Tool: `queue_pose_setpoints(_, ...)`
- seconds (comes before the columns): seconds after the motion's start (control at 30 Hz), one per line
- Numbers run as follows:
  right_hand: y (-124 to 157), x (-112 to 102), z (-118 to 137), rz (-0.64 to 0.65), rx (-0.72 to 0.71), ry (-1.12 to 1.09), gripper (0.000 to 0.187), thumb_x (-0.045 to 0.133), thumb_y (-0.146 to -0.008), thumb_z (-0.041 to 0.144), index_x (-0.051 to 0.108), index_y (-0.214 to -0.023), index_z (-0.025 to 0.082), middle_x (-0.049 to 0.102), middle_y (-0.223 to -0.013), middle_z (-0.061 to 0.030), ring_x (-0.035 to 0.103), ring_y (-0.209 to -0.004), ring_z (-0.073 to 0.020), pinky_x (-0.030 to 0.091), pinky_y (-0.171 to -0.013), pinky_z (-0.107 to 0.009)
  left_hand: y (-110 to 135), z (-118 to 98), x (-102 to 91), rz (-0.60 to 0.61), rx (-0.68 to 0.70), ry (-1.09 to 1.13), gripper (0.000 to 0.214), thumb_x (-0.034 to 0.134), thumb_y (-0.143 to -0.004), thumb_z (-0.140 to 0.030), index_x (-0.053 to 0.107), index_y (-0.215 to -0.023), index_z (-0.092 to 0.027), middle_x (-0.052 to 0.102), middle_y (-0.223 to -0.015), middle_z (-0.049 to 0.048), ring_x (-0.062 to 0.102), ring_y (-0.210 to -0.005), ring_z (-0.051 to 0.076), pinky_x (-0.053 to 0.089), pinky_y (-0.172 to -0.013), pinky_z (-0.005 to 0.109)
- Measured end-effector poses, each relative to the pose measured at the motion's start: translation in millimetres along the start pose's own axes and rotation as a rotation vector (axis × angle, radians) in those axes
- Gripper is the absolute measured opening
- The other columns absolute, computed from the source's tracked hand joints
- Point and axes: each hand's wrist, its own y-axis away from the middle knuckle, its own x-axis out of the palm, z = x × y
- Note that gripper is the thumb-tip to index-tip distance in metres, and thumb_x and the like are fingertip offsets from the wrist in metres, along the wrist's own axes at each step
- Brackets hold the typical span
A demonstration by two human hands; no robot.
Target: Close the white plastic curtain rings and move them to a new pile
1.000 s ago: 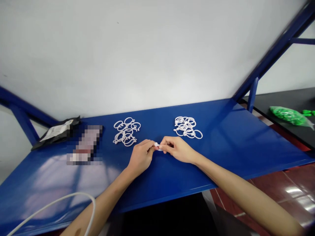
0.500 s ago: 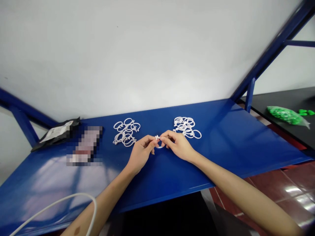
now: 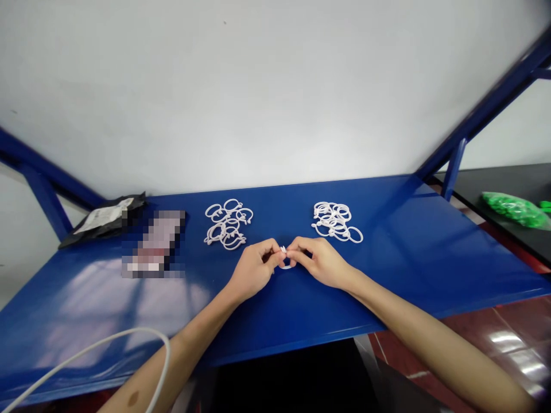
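Between both hands, over the front middle of the blue table [image 3: 275,321], is a white plastic curtain ring [image 3: 286,266]. My left hand [image 3: 257,267] pinches one side of its top end between thumb and fingers. From the other side, my right hand [image 3: 317,261] pinches the same end, the fingertips of both hands almost meeting. The loop hangs below the fingers; the ends are mostly covered, so I cannot tell if they are joined. Behind my left hand lies a loose pile of similar white rings [image 3: 228,223], and behind my right hand a second pile [image 3: 336,221].
A black plastic package with a white label [image 3: 103,216] lies at the back left, beside a pixelated flat object [image 3: 157,241]. A white cable [image 3: 107,338] loops over my left forearm. On a black table at right sits a bag of green pieces [image 3: 514,209].
The view has shifted slightly. Both hands stay on the ring, and my fingertips have drawn closer together at its top end. The two piles look the same.
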Motion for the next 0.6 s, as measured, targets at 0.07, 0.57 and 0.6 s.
queue_pose_setpoints(0.07,0.4,-0.4,-0.4,0.013,-0.049,0.052,0.023,0.054,-0.103,0.028,0.066,-0.085,0.020,0.073,-0.081,-0.0009,0.066,-0.073,-0.0147,0.047,-0.071,-0.026,0.2,-1.9,-1.0,0.023,0.009,-0.021,0.025,0.056,-0.089,-0.033,0.060,-0.069,-0.019,0.063,-0.061,-0.0021,0.052,-0.054,0.011,0.038,-0.055,0.024)
queue_pose_setpoints(0.57,-4.1,5.9,-8.0,-0.090,-0.105,0.289,0.017,0.054,-0.104,0.026,0.065,-0.092,0.021,0.072,-0.086,-0.0020,0.064,-0.076,-0.0167,0.047,-0.071,-0.027,-6.7,-4.2,-11.1,-0.019,0.194,-0.375,0.018,0.055,-0.095,-0.027,0.072,-0.088,-0.022,0.075,-0.083,0.0006,0.064,-0.075,0.017,0.050,-0.074,0.030)
queue_pose_setpoints(0.6,-5.7,4.5,-8.4,-0.132,-0.082,0.301,0.016,0.055,-0.103,0.027,0.065,-0.093,0.021,0.073,-0.087,-0.0021,0.065,-0.077,-0.0167,0.047,-0.071,-0.027,-9.4,-1.1,-13.7,-0.087,0.235,-0.464,0.019,0.055,-0.096,-0.028,0.073,-0.096,-0.022,0.077,-0.092,0.0030,0.066,-0.087,0.021,0.051,-0.083,0.034)
